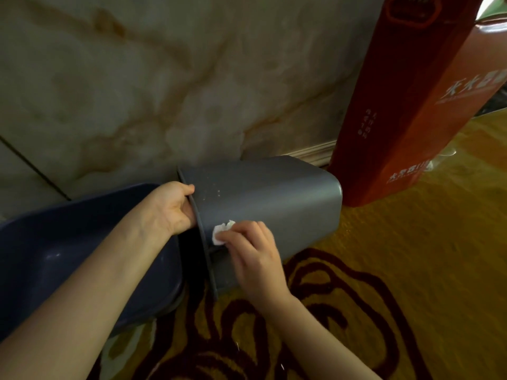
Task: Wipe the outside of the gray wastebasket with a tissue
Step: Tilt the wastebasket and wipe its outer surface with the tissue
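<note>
The gray wastebasket [271, 198] is tipped on its side above the carpet, its open mouth toward me and its bottom pointing right. My left hand [171, 207] grips its rim at the upper left, fingers curled inside the opening. My right hand [253, 253] presses a small crumpled white tissue [221, 232] against the basket's outer side wall, just behind the rim. Small pale specks dot the wall above the tissue.
A dark blue plastic stool or tub [82, 264] sits under my left forearm. A tall red box with white lettering [406, 105] stands at the right against the marble wall [164, 78]. The floor is yellow carpet with dark red swirls [384, 270].
</note>
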`<state>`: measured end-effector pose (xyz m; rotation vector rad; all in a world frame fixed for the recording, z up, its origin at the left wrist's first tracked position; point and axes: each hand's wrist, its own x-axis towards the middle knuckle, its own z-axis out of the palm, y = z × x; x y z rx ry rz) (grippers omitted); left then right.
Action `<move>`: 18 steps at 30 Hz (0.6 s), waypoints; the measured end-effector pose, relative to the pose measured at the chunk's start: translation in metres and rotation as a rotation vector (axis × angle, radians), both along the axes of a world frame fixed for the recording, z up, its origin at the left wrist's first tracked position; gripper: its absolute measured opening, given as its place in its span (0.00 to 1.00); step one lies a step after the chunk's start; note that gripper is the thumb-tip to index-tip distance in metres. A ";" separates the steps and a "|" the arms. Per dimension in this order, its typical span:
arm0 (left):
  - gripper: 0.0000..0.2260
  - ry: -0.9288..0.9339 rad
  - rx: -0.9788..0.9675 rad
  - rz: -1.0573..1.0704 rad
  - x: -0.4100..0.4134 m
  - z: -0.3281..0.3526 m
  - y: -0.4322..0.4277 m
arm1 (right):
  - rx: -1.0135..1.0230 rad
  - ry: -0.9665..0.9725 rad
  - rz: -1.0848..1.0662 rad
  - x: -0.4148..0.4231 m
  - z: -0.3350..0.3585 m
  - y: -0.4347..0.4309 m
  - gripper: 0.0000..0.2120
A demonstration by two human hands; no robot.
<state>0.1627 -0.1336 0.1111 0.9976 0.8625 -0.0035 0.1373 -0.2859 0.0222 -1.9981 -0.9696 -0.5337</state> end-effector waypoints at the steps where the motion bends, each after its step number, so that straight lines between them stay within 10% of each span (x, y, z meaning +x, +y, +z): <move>1: 0.16 -0.001 -0.002 0.004 0.000 0.000 0.001 | -0.012 -0.016 -0.003 0.005 -0.003 -0.005 0.09; 8: 0.15 -0.010 -0.033 0.028 0.004 0.004 -0.001 | 0.085 0.007 -0.301 0.017 -0.014 -0.026 0.10; 18: 0.14 -0.019 -0.058 0.007 0.003 0.006 -0.001 | -0.029 0.015 -0.194 0.007 -0.035 -0.035 0.14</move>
